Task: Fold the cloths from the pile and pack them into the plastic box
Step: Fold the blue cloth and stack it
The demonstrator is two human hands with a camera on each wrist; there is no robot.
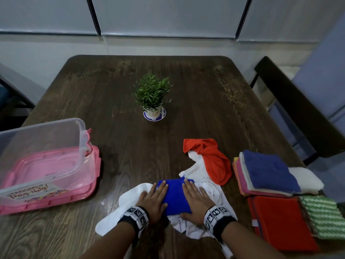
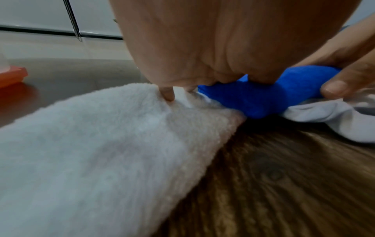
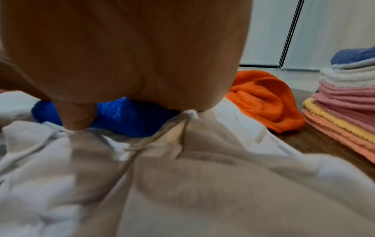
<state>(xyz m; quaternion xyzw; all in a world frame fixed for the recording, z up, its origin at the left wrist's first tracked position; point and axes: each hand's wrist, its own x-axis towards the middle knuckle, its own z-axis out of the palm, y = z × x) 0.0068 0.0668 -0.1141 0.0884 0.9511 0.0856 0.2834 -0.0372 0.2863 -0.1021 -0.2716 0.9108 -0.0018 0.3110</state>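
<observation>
A folded blue cloth [image 1: 175,198] [image 2: 263,99] [image 3: 125,115] lies on crumpled white cloths [image 1: 211,191] [image 2: 101,152] [image 3: 182,176] near the table's front edge. My left hand [image 1: 155,199] [image 2: 202,48] lies flat on its left side, fingers straight. On its right side my right hand [image 1: 196,199] [image 3: 121,56] presses flat, thumb at the cloth's near end. An orange cloth [image 1: 211,161] [image 3: 263,102] lies crumpled behind them. The clear plastic box [image 1: 46,146] stands at the left on its pink lid [image 1: 74,195]; I see nothing inside it.
Stacks of folded cloths [image 1: 270,172] [image 3: 345,99] sit at the right edge, with red [image 1: 280,221] and green-patterned ones [image 1: 321,215] nearer me. A small potted plant [image 1: 153,94] stands mid-table. A dark chair [image 1: 298,113] is beyond the right side.
</observation>
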